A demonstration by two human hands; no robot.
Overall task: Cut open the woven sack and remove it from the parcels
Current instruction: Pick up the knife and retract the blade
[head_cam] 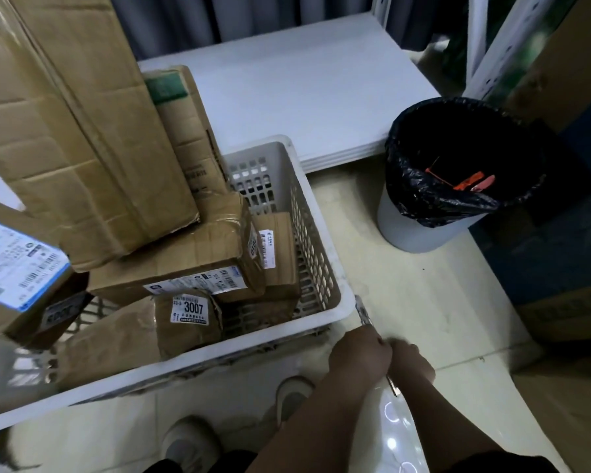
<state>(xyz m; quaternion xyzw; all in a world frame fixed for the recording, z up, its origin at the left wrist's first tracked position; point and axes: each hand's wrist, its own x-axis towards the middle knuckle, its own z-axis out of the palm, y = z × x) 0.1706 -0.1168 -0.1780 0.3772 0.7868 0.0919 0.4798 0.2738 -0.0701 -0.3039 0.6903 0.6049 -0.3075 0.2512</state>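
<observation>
Gripping knife, left hand clamped | right hand: cannot tell | sack unseen; I judge limp, light, pinch slack cloth

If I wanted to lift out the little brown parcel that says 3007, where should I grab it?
Probably by its two short ends, coming straight down from above. The 3007 parcel lies flat near the front wall of the white basket, label up. A bigger taped box sits right behind it and the basket rim is close in front, so the top looks like the only open way in.
</observation>
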